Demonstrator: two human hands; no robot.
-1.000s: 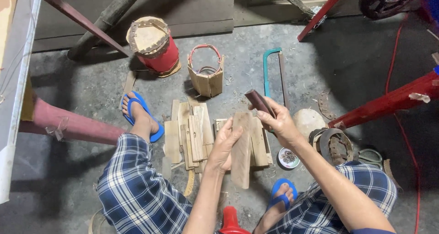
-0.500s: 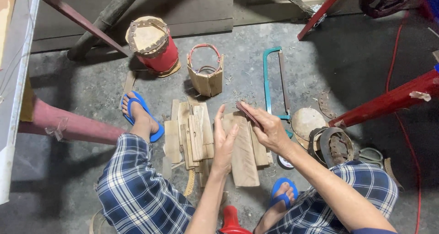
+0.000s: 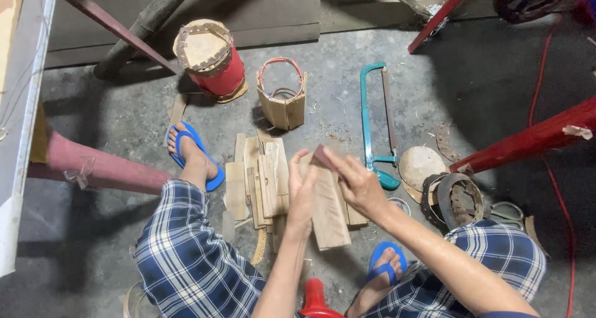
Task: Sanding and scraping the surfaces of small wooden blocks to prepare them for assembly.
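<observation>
I sit on a concrete floor in checked trousers, with a heap of pale wooden slats (image 3: 261,181) in front of me. My right hand (image 3: 359,184) pinches a small dark brown piece (image 3: 322,157) at its fingertips, just above a wide slat (image 3: 329,215) that lies on the heap. My left hand (image 3: 302,192) stands upright with straight fingers, its palm against the left edge of that wide slat, holding nothing. The two hands face each other, a few centimetres apart.
Beyond the heap stand a red cylinder with a wooden slat ring on top (image 3: 206,60) and a small slat basket with a red wire hoop (image 3: 283,95). A teal hacksaw (image 3: 374,125), round wooden discs (image 3: 420,166), a dark ring (image 3: 460,199) and red metal legs (image 3: 528,138) are to the right.
My right hand has come down from a raised position with the dark piece to the wide slat. My left hand has stayed beside the slat, fingers up.
</observation>
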